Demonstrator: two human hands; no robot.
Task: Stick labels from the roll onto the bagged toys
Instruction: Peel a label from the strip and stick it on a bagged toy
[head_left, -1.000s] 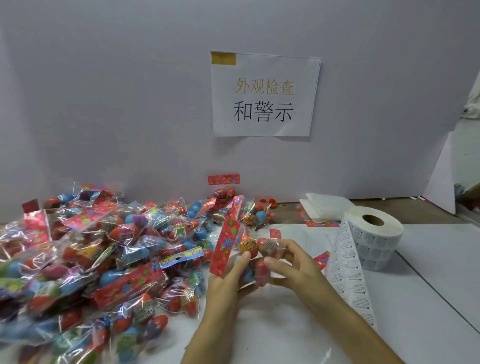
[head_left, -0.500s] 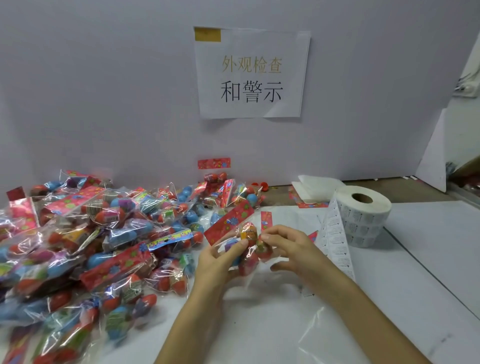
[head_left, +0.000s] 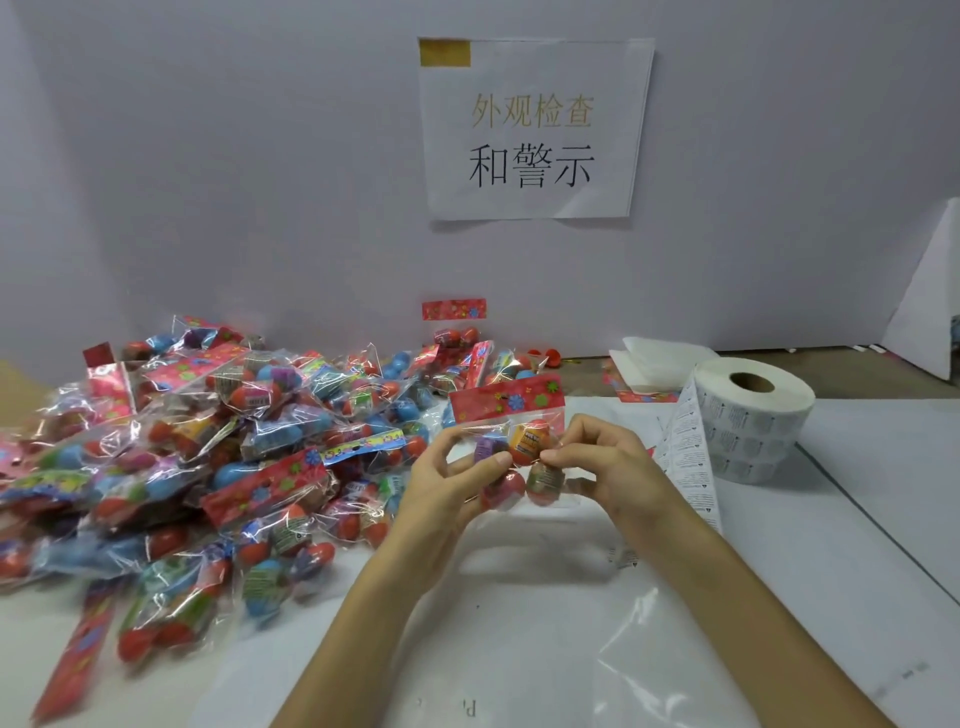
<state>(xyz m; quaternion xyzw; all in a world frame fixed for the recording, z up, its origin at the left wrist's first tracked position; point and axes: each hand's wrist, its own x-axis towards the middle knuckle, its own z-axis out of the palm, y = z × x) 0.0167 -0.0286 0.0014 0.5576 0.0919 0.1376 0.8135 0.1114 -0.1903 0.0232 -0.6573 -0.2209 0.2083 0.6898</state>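
A clear bag of small colourful toys with a red flowered header card is held upright above the table, between both hands. My left hand grips its left side with thumb and curled fingers. My right hand pinches its right side at the orange toy. The white label roll stands to the right, and its loose strip of printed labels hangs down behind my right wrist.
A big heap of bagged toys covers the table's left half. Folded white paper lies at the back by the wall. A clear plastic sheet lies under my forearms. One small label sits on the table.
The bag has been turned in my hands, so its red header went from tilted left to level and facing me. Both hands kept their hold.
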